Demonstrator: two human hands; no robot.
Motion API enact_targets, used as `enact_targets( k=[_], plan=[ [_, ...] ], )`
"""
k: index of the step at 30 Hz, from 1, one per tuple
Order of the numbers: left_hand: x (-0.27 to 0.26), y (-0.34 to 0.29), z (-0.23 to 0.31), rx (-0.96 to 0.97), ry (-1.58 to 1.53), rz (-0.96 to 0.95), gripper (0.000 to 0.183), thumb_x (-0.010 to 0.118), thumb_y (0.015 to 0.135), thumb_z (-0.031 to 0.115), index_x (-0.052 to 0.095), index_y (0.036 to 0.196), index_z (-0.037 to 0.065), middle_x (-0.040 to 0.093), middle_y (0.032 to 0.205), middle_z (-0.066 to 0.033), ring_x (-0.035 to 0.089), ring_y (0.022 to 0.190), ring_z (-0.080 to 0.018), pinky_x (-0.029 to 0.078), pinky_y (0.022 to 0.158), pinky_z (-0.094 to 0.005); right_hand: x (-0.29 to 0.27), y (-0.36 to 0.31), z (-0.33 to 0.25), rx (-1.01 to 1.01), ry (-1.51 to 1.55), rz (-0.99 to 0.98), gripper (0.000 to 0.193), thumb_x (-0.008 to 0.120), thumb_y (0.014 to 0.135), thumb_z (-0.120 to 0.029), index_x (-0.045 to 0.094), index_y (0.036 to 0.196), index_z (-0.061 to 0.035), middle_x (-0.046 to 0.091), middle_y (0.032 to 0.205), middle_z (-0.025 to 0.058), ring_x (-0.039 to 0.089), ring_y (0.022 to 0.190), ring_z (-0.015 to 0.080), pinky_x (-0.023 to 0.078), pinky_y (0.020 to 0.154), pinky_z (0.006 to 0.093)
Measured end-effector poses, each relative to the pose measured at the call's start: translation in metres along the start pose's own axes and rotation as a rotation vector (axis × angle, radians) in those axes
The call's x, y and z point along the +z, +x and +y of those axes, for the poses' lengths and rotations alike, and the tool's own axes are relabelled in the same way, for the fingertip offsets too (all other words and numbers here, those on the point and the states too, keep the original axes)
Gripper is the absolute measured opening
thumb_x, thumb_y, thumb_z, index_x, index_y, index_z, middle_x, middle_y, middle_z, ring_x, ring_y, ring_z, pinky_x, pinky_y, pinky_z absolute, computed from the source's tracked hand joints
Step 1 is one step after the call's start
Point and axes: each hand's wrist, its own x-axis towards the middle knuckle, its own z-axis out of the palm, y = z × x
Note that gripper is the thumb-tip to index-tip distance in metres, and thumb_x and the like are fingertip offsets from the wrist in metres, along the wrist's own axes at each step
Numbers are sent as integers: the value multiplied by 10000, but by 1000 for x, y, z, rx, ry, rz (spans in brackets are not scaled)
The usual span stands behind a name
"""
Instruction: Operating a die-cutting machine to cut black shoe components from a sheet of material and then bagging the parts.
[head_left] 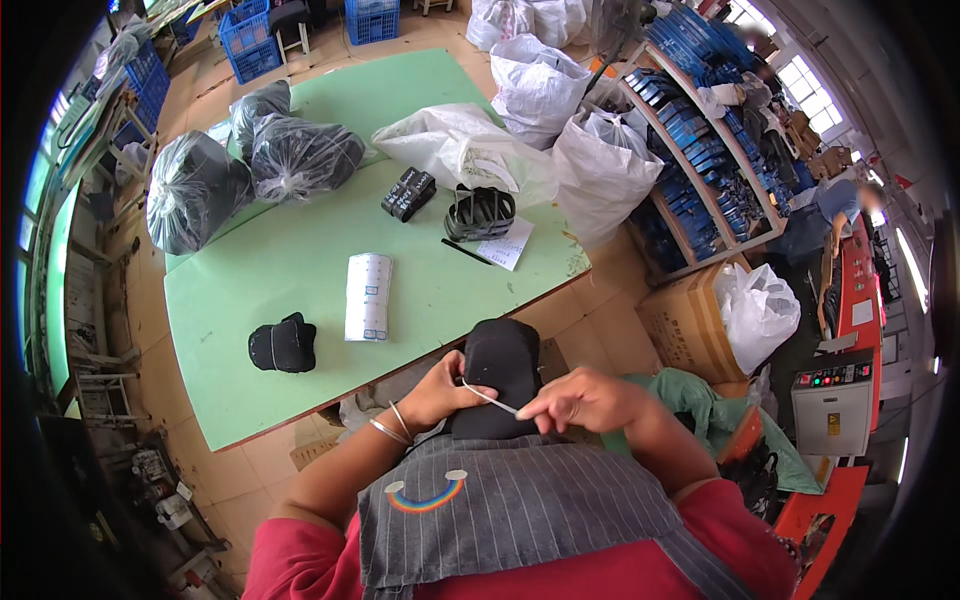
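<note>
A black, rounded fabric piece is held upright just in front of my apron; I cannot tell its exact kind. My left hand is closed on its left side, thumb across the front. My right hand pinches one end of a thin white strip, which slants across the black piece to my left thumb. On the green table beyond lie a similar black piece and a white sheet with small blue labels.
Farther back on the table are black strap bundles, a coiled black bundle, a paper slip and stuffed clear bags. To the right stand white sacks, a loaded rack, a cardboard box and a control box.
</note>
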Motion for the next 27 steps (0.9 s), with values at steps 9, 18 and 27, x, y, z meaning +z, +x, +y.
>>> enact_targets(
  k=[9,18,27],
  plan=[
    [-2,-26,10,288,-69,56,514,819,602,171,354,816,123,478,869,7,455,827,-79,407,729,-223,-44,48,131,418,93,340,293,486,905,-272,626,870,-18,607,643,42,507,474,88,397,468,236],
    [-89,-74,-45,352,-432,797,494,718,708,205,478,1104,35,572,1006,-97,588,888,-187,523,749,-333,15,138,179,170,-262,454,262,530,864,-285,620,870,-39,638,762,118,612,689,218,468,651,335],
    [-303,-215,-109,617,-970,1245,615,481,845,506,469,1252,46,554,1198,-146,546,1084,-318,420,966,-463,46,-67,323,1027,-574,346,358,560,821,-376,664,865,-37,644,877,183,610,868,352,480,769,414]
  ],
)
